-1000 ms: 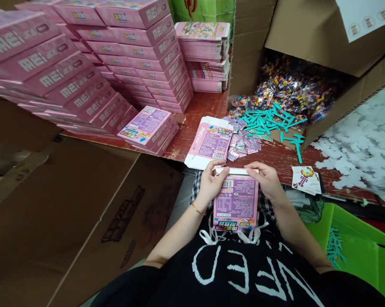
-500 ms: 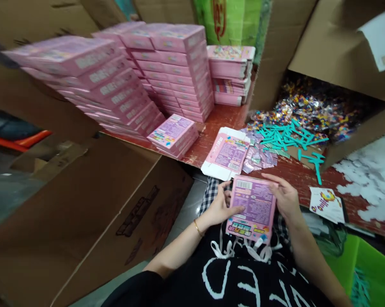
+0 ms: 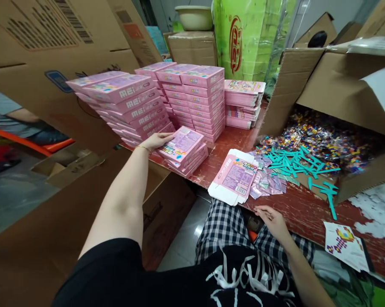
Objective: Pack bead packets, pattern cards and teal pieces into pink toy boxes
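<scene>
My left hand (image 3: 158, 141) grips the left edge of a pink and purple printed box (image 3: 183, 144), which lies on top of a short stack of like boxes (image 3: 192, 163) near the table's front edge. Its fingertips are partly hidden behind the box. My right hand (image 3: 273, 219) hovers over my lap by the table edge, its fingers loosely stretched and nothing in them. Beyond it lies a flat pink carton (image 3: 238, 172) with white flaps spread out, touching a heap of small purple packets (image 3: 269, 181).
Tall stacks of pink boxes (image 3: 125, 96) and piled flat cartons (image 3: 243, 99) stand behind. To the right are teal plastic pieces (image 3: 302, 161), an open cardboard box (image 3: 342, 85) spilling bead packets (image 3: 326, 134), and a printed card (image 3: 344, 245). Another person's arm (image 3: 29, 115) shows far left.
My left hand has carried the pink box from above my lap leftward onto the short stack. My right hand has let go of it and stays near the lap. The view has shifted.
</scene>
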A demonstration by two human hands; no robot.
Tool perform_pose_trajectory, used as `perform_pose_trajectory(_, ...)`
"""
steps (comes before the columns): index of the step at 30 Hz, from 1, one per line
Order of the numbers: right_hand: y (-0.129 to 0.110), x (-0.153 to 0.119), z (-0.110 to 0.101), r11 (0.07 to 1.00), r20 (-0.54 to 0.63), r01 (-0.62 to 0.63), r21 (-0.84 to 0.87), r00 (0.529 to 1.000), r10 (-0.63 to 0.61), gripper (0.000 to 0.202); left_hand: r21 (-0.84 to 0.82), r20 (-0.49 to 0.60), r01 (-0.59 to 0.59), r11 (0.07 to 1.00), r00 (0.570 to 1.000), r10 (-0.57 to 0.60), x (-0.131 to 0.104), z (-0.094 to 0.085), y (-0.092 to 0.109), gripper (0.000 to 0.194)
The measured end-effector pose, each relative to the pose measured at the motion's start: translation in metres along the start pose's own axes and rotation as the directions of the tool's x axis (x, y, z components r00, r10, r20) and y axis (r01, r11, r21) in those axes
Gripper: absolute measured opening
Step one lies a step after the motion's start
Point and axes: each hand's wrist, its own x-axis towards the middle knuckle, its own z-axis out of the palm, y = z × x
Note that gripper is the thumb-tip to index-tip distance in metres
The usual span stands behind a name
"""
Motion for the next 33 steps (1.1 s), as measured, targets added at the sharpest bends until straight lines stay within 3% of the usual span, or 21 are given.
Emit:
perform_pose_trajectory(2,0.0,0.012,-0.004,0.997,0.013,0.044,-0.059,0.999,-0.043,0.036,0.068,-0.032,-0.008,0.998,0.999,0.01,0.001,0.003,0.0,0.025)
perform_pose_trajectory(4,-0.007,0.035,-0.008,0.983,-0.012,0.111,-0.145,0.993,-0.114,0.033,0.117,-0.048,-0.08,0.99,0.995,0.086,-0.02,0.019,0.002,0.034)
perform_pose_trajectory(6,-0.021,0.072,-0.007,0.95,-0.063,0.187,-0.25,0.976,-0.208,0.03,0.155,0.003,-0.235,0.96,0.971,0.237,-0.065,0.051,0.002,0.043)
perform_pose_trajectory(8,-0.038,0.117,0.0,0.901,-0.066,0.246,-0.358,0.956,-0.287,0.027,0.164,0.213,-0.342,0.925,0.928,0.305,-0.126,0.095,-0.004,0.052)
perform_pose_trajectory(10,-0.055,0.163,0.012,0.821,0.0,0.206,-0.533,0.97,-0.243,0.027,0.166,0.328,-0.351,0.922,0.901,0.284,-0.185,0.138,-0.018,0.074)
perform_pose_trajectory(12,-0.072,0.199,0.026,0.757,0.051,0.138,-0.639,0.989,-0.137,0.032,0.32,0.342,-0.269,0.908,0.927,0.154,-0.225,0.169,-0.036,0.095)
perform_pose_trajectory(15,-0.096,0.222,0.038,0.734,0.078,0.081,-0.675,0.996,-0.039,0.029,0.433,0.308,-0.208,0.877,0.949,0.073,-0.241,0.184,-0.052,0.108)
perform_pose_trajectory(17,-0.116,0.215,0.038,0.739,0.124,0.085,-0.668,0.992,-0.002,0.02,0.45,0.305,-0.238,0.861,0.947,0.102,-0.236,0.176,-0.042,0.113)
perform_pose_trajectory(19,-0.141,0.189,0.035,0.79,0.233,0.224,-0.571,0.967,-0.106,0.018,0.434,0.273,-0.286,0.854,0.946,0.178,-0.23,0.162,-0.017,0.118)
perform_pose_trajectory(20,-0.154,0.17,0.033,0.811,0.29,0.344,-0.473,0.93,-0.225,0.018,0.41,0.238,-0.311,0.858,0.944,0.228,-0.228,0.154,0.0,0.12)
perform_pose_trajectory(22,-0.18,0.127,0.03,0.771,0.336,0.597,-0.222,0.789,-0.514,0.021,0.315,0.159,-0.341,0.886,0.939,0.305,-0.229,0.14,0.034,0.122)
perform_pose_trajectory(24,-0.198,0.087,0.029,0.677,0.295,0.73,-0.091,0.669,-0.682,0.022,0.128,0.219,-0.314,0.941,0.934,0.282,-0.236,0.132,0.062,0.101)
perform_pose_trajectory(26,-0.204,0.057,0.029,0.606,0.217,0.784,-0.132,0.62,-0.754,0.018,-0.089,0.425,-0.162,0.983,0.886,0.184,-0.248,0.132,0.077,0.058)
perform_pose_trajectory(28,-0.194,0.038,0.026,0.546,0.124,0.779,-0.31,0.602,-0.789,0.012,-0.214,0.602,0.092,0.973,0.796,0.057,-0.266,0.139,0.081,0.031)
perform_pose_trajectory(29,-0.185,0.032,0.022,0.522,0.075,0.741,-0.423,0.603,-0.794,0.011,-0.248,0.644,0.218,0.944,0.765,-0.008,-0.277,0.145,0.079,0.029)
perform_pose_trajectory(31,-0.16,0.02,0.01,0.516,-0.055,0.596,-0.616,0.621,-0.782,0.029,-0.306,0.671,0.415,0.857,0.732,-0.115,-0.3,0.157,0.072,0.031)
perform_pose_trajectory(33,-0.13,0.008,-0.004,0.599,-0.223,0.437,-0.671,0.651,-0.725,0.055,-0.332,0.71,0.534,0.778,0.684,-0.167,-0.32,0.168,0.064,0.037)
